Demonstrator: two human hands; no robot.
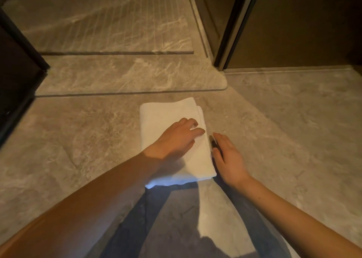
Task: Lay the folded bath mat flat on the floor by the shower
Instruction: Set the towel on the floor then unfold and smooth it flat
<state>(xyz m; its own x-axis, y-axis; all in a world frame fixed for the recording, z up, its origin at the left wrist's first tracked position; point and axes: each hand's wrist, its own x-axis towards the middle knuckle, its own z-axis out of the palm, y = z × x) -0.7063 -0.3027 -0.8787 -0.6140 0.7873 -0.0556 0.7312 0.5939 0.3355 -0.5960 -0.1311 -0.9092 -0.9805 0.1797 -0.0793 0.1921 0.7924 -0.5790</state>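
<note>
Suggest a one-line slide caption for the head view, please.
Left hand on a folded white bath mat, right hand beside it, on the floor.

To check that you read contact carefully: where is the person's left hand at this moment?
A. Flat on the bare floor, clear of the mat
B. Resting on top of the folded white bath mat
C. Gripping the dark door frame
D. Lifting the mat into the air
B: the left hand lies palm down on the folded bath mat, which sits on the stone floor, while the right hand is beside the mat's right edge.
</note>
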